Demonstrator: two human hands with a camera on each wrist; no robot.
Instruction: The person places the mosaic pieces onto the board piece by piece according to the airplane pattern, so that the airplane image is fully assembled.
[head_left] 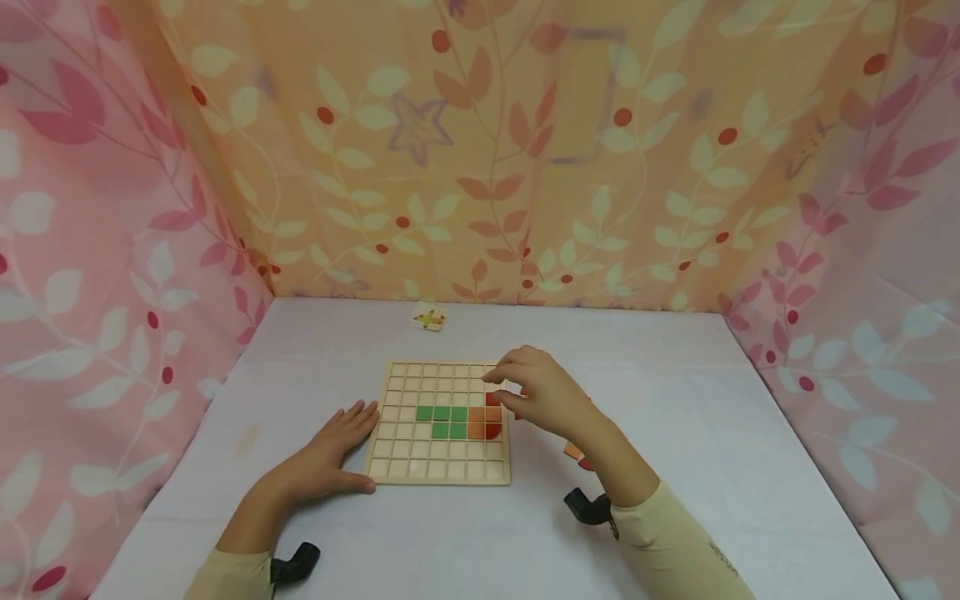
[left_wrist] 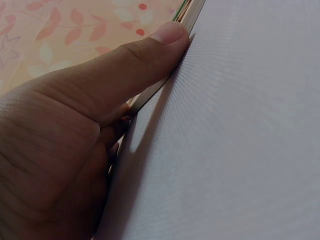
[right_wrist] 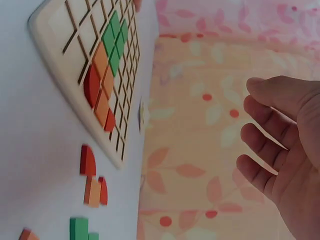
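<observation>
A wooden grid board (head_left: 405, 468) lies flat on the white table. Green square tiles (head_left: 442, 413), orange tiles (head_left: 476, 430) and red rounded tiles (head_left: 492, 431) sit in its middle and right-hand cells. My left hand (head_left: 326, 454) rests at the board's left side, fingers extended. In the left wrist view its thumb (left_wrist: 167, 35) touches the board's edge. Over the board's right edge hovers my right hand (head_left: 543, 392), its fingers loosely bent. The right wrist view shows nothing between those fingers (right_wrist: 260, 137).
Right of the board lie loose pieces, partly hidden by the right arm: a red rounded piece (right_wrist: 88, 160), an orange block (right_wrist: 92, 192) and a green block (right_wrist: 78, 229). A small picture card (head_left: 429, 317) lies behind the board. Patterned cloth walls (head_left: 480, 208) surround the table.
</observation>
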